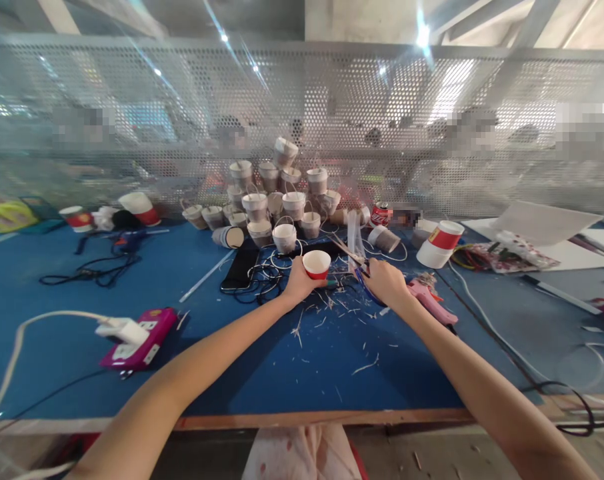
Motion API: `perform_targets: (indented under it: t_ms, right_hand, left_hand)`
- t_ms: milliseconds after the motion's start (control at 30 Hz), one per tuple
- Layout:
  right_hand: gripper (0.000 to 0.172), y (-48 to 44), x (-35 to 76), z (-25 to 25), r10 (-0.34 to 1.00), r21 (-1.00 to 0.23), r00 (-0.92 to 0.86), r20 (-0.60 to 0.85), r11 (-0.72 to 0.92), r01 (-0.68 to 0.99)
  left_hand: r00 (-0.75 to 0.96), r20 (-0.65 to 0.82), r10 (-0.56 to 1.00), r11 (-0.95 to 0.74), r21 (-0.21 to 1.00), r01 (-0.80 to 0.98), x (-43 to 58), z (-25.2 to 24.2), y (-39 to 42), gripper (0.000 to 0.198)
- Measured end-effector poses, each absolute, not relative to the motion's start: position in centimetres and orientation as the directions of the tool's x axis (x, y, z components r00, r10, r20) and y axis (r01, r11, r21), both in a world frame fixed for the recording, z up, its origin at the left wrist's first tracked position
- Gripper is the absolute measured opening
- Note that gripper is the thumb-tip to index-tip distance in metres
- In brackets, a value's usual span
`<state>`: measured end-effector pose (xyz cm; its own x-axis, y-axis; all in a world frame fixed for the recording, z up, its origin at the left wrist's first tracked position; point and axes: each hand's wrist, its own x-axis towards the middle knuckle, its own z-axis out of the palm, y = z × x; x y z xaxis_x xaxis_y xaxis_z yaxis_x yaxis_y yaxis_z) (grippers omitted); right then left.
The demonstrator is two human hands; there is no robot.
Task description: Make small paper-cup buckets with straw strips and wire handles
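Observation:
My left hand (299, 283) is wrapped round a red paper cup (316, 264), its white inside facing up. In my right hand (386, 283) is a pair of scissors (361, 275) with dark blue handles. The blades point up and to the left, just right of the cup, and appear a little apart. Whether they touch the cup I cannot tell. Behind the hands, several small bucket-like cups with handles (293, 205) are stacked in a heap. White scraps (327, 313) litter the blue tabletop below the cup.
A black phone (240, 268) and tangled cables lie left of my hands. Farther left sits a purple power strip (141, 339) with a white plug. To the right are a pink glue gun (432, 301), stacked red-and-white cups (441, 244) and a red can (379, 215). A perforated metal screen (182, 120) stands behind.

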<state>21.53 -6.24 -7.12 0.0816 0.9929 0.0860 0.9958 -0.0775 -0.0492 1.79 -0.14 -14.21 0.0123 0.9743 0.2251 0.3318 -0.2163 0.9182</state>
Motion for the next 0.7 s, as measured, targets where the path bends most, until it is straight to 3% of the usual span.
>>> perform_targets:
  t_ms: [100, 267, 367, 500, 700]
  right_hand:
    - [0.062, -6.6, 21.2, -6.9, 0.994, -0.015, 0.052, 0.094, -0.051, 0.999]
    - [0.060, -6.9, 20.9, -6.6, 0.996, 0.032, 0.009, 0.085, -0.012, 0.999]
    - [0.059, -7.0, 20.7, -6.6, 0.998, 0.067, -0.001, 0.066, -0.004, 0.998]
    - [0.052, -6.7, 20.4, -6.5, 1.000, 0.089, -0.012, 0.020, 0.010, 0.996]
    - [0.053, -5.8, 20.6, -5.6, 0.998, 0.120, -0.064, -0.027, 0.067, 0.991]
  left_hand:
    - [-0.011, 0.235, 0.972, -0.221, 0.928, 0.301, 2.1, -14.3, -0.4, 0.089]
    - [0.204, 0.269, 0.941, -0.287, 0.956, 0.063, 1.4, -14.2, 0.2, 0.114]
    - [0.257, 0.266, 0.929, -0.286, 0.957, 0.041, 0.8, -14.1, 0.6, 0.101]
    - [0.282, 0.293, 0.913, -0.348, 0.922, 0.171, 0.7, -14.0, 0.6, 0.072]
    - [0.308, 0.291, 0.906, -0.366, 0.903, 0.225, 0.6, -13.9, 0.4, 0.069]
